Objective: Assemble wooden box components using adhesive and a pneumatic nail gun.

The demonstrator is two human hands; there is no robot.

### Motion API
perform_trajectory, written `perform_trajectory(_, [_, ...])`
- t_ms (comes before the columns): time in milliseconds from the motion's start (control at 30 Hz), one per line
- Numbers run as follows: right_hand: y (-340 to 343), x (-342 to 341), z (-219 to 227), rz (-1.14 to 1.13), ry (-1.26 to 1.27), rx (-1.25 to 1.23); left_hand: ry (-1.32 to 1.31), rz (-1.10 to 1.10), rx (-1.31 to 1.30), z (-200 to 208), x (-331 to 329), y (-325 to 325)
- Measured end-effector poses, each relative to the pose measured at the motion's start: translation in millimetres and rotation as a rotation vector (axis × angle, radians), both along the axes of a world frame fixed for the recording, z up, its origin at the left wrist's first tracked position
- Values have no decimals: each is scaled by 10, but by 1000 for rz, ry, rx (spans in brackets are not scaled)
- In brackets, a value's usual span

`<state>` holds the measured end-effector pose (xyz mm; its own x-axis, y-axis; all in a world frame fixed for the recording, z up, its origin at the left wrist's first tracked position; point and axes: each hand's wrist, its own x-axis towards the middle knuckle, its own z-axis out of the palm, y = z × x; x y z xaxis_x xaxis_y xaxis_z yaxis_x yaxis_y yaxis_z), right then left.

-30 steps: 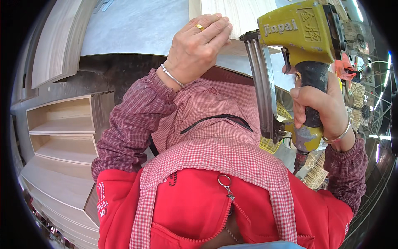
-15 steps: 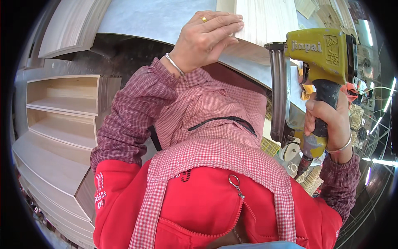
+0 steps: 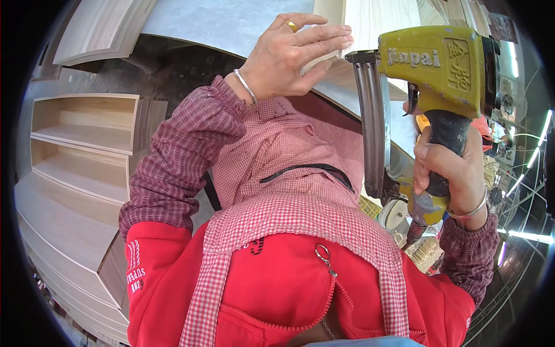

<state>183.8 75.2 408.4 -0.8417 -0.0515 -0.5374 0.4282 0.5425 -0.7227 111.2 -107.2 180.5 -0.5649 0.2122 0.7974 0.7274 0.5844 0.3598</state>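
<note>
My right hand is wrapped round the black grip of a yellow-green nail gun, with a fingertip by its trigger. The gun's long magazine hangs down on its left side, and its nose is close to the edge of a pale wooden box. On the left of the box, my left hand is stretched out, fingers straight and thumb apart. Its fingertips reach the box's near left corner, seemingly touching the wood. Part of the box is hidden behind the gun.
The box rests on a table with a pale grey-blue top. A curved stack of boards lies at the far left. Several open wooden boxes are stacked on my left. A hose fitting hangs from the gun's grip, near yellow crates.
The nail gun has moved left and slightly away from me, bringing its nose nearer the box corner. My left hand has shifted a little to the right in the picture.
</note>
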Motion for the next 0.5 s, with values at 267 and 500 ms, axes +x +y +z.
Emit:
perform_trajectory(267, [-51,-3,5,-37,-14,14,-18,-21,32,0,-9,30])
perform_trajectory(500, [-21,-16,20,2,-31,56,-8,-29,23,9,2,53])
